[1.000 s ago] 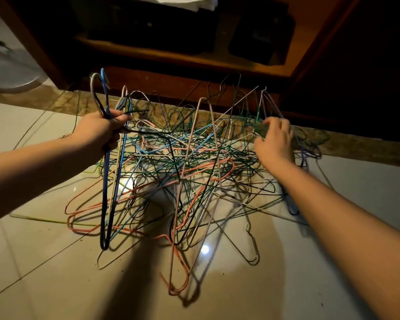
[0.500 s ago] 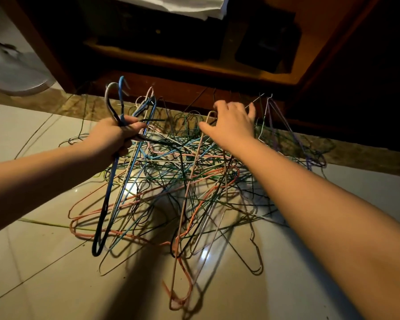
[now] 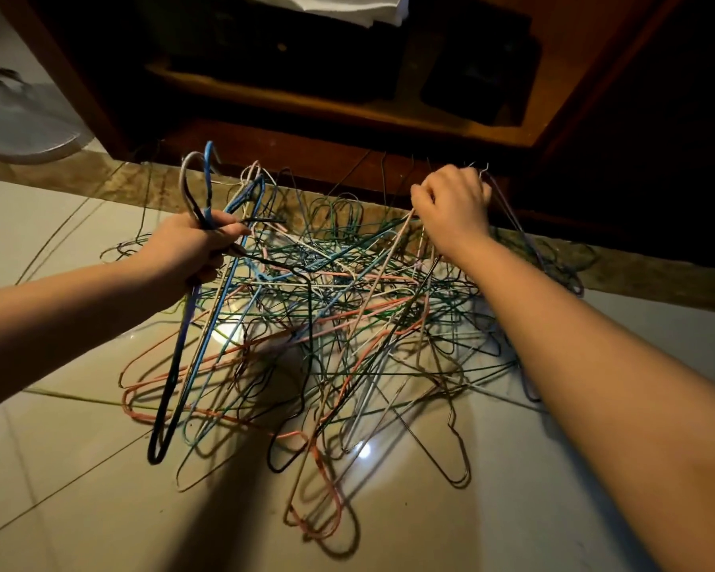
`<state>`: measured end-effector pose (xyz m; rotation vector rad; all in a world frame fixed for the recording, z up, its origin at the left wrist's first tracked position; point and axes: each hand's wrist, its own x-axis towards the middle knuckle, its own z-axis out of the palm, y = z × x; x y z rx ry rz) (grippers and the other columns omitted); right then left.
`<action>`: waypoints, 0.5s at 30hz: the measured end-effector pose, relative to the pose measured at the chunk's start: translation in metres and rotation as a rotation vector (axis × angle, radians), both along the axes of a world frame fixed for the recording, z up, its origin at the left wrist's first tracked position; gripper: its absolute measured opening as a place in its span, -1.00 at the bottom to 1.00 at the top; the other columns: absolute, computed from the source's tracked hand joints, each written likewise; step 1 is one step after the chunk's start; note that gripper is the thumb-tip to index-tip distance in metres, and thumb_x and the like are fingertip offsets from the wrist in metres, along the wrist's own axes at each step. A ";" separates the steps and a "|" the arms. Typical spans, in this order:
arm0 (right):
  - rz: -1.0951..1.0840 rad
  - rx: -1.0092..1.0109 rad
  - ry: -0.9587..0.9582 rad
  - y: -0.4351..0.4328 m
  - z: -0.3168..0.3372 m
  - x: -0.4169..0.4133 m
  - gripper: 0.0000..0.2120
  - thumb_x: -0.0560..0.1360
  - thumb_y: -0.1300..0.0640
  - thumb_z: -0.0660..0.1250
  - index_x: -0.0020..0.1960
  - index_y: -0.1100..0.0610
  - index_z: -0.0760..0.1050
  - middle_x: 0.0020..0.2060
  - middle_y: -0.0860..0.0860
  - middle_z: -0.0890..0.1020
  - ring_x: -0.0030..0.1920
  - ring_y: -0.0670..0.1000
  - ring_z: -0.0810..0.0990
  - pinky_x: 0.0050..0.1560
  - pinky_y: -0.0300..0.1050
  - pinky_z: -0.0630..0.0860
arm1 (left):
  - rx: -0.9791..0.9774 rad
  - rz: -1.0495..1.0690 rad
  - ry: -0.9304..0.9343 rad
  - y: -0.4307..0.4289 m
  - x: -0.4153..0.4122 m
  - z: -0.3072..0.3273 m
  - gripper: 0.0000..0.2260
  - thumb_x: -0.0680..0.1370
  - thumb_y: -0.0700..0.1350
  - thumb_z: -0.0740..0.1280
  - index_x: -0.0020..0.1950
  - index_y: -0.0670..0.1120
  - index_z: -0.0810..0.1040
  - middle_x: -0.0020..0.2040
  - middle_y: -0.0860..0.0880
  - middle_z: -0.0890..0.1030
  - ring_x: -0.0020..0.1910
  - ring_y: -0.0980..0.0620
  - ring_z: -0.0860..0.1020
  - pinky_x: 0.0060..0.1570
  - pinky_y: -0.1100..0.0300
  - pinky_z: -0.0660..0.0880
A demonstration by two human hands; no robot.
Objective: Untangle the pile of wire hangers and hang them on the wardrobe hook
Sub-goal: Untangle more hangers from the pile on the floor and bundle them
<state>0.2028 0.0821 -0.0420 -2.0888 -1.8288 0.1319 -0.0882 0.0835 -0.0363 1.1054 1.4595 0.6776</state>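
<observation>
Rightward and farther off went the right hand (image 3: 450, 208). Half a second earlier it had hovered over the middle of the heap with its fingers spread. The left hand (image 3: 186, 249) had kept its place.

Nearest lay a salmon hanger (image 3: 318, 522) flat on the tiled floor (image 3: 79, 489), one bent shoulder pointing back toward the person. Behind it spread the pile of wire hangers (image 3: 347, 324), on the floor between the two forearms, with wires crossing every way and no shared direction.

The left hand's fingers were clamped round the necks of a freed bunch (image 3: 175, 365). The hooks stood up and away above the fist. The long bodies hung down toward the person, low ends at the tile; whether they touched it could not be told.

The right hand's fingers were curled over wires at the pile's far edge, but which hanger they gripped could not be told.

Beyond stood the wardrobe (image 3: 306, 150); its hook was out of view.

The step looked like freeing one more hanger. It would probably go best taken by the neck, lifted slowly and turned so its hook slipped past the crossing wires, not yanked. Keeping the left bunch raised and clear should stop it snagging again.
</observation>
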 end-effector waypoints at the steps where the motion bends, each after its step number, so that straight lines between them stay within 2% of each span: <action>1: -0.002 -0.001 0.037 0.002 0.001 0.001 -0.74 0.56 -0.01 0.15 -0.14 0.14 0.48 0.02 0.06 0.51 0.15 0.09 0.35 0.11 -0.04 0.22 | -0.002 -0.006 0.005 0.001 0.001 0.000 -0.93 0.57 -0.21 0.25 -0.02 -0.12 0.52 -0.25 -0.09 0.49 -0.45 0.12 0.28 -0.62 0.40 0.23; 3: -0.032 0.016 0.123 0.005 0.007 0.005 -0.80 0.52 -0.01 0.20 -0.17 0.11 0.42 -0.06 0.03 0.45 0.07 0.05 0.34 0.01 -0.08 0.24 | -0.002 -0.019 0.029 0.002 0.001 0.000 -0.91 0.57 -0.21 0.25 0.04 -0.15 0.51 -0.24 -0.10 0.49 -0.44 0.11 0.28 -0.61 0.40 0.23; 6: -0.200 0.023 0.337 0.009 0.018 0.024 -0.83 0.52 0.03 0.22 -0.20 0.07 0.33 -0.22 -0.03 0.37 -0.09 0.00 0.34 -0.16 -0.14 0.21 | 0.001 0.003 0.067 0.004 -0.010 -0.005 -0.89 0.57 -0.22 0.24 0.08 -0.17 0.49 -0.24 -0.12 0.50 -0.46 0.10 0.29 -0.63 0.39 0.22; 9: -0.250 -0.047 0.407 0.005 0.018 0.037 -0.85 0.55 0.04 0.19 -0.11 0.11 0.35 -0.34 -0.09 0.34 -0.16 -0.01 0.37 -0.21 -0.15 0.22 | -0.009 0.030 0.096 0.005 -0.023 -0.011 -0.90 0.57 -0.22 0.25 0.07 -0.16 0.49 -0.23 -0.14 0.51 -0.52 0.13 0.30 -0.65 0.40 0.22; 11: -0.226 -0.071 0.423 0.002 0.014 0.033 -0.85 0.57 0.04 0.17 -0.06 0.13 0.37 -0.32 -0.06 0.36 -0.17 0.00 0.37 -0.21 -0.14 0.22 | -0.009 0.027 0.105 0.004 -0.024 -0.011 -0.90 0.57 -0.22 0.25 0.07 -0.16 0.49 -0.24 -0.14 0.51 -0.47 0.09 0.28 -0.65 0.40 0.23; 15: -0.275 -0.049 0.366 0.004 0.014 0.026 -0.76 0.61 0.06 0.06 0.12 0.18 0.39 -0.14 0.03 0.45 -0.17 0.02 0.40 -0.27 -0.10 0.25 | 0.047 0.014 0.106 0.005 -0.015 -0.002 -0.91 0.58 -0.21 0.23 -0.07 -0.08 0.50 -0.24 -0.12 0.51 -0.43 0.08 0.29 -0.60 0.39 0.25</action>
